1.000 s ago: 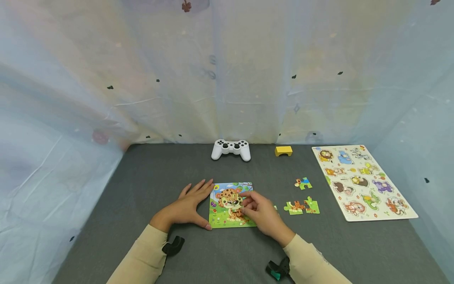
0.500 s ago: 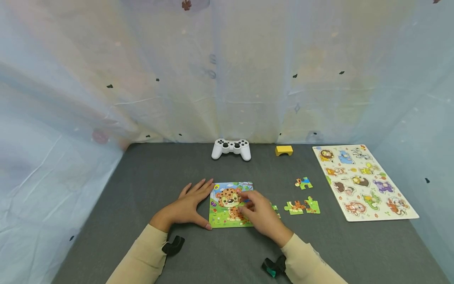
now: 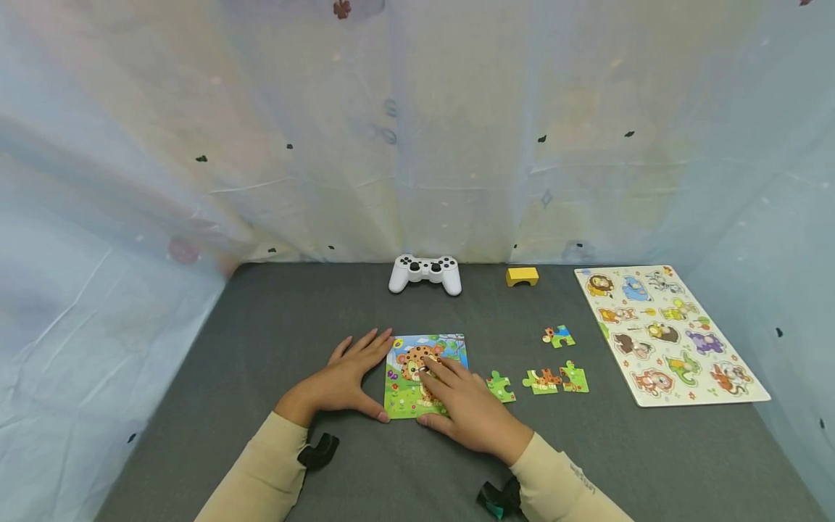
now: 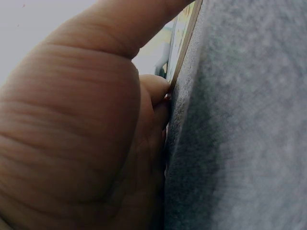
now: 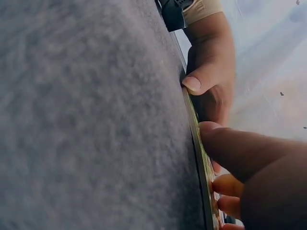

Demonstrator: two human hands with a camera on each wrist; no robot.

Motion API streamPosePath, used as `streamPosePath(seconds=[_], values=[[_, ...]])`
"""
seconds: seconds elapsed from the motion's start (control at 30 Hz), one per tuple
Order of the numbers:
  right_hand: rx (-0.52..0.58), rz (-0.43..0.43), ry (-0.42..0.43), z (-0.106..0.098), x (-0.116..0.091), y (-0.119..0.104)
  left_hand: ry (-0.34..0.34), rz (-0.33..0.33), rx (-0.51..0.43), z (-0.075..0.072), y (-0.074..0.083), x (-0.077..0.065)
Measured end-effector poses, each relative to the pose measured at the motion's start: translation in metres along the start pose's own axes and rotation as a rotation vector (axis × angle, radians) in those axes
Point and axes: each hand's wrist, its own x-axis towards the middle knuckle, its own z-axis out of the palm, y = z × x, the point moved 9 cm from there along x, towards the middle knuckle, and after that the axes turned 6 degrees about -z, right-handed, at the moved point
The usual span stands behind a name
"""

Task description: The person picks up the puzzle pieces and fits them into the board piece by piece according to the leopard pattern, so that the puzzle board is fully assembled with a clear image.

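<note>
A square leopard jigsaw puzzle [image 3: 401, 395] lies flat on the dark grey table. My left hand [image 3: 342, 380] rests along its left edge, thumb at the near corner and fingers spread toward the far one. Over the puzzle's right part lies my right hand [image 3: 466, 406], its fingers extended and touching the picture, covering the leopard's lower face and body. In the right wrist view the right thumb [image 5: 216, 143] and fingertips meet the puzzle's top surface. Just right of this hand is a loose green puzzle piece [image 3: 500, 387].
Further right lie a piece with orange spots [image 3: 543, 382], a green piece [image 3: 575, 378] and a blue-green piece [image 3: 559, 336]. A white game controller [image 3: 425, 274] and a yellow arch block [image 3: 522, 276] stand at the back. An animal board [image 3: 665, 333] occupies the right side.
My right hand has gone from pinching at the puzzle's right side to lying with extended fingers across it, a little left. The green loose piece has come into view. The left hand stays put.
</note>
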Motion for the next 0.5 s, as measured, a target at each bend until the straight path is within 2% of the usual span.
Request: streamPosePath(seconds=[0.5], values=[[-0.034, -0.013, -0.013, 0.0030, -0.0016, 0.0016, 0.001, -0.001, -0.008, 0.0005, 0.0002, 0.0000]])
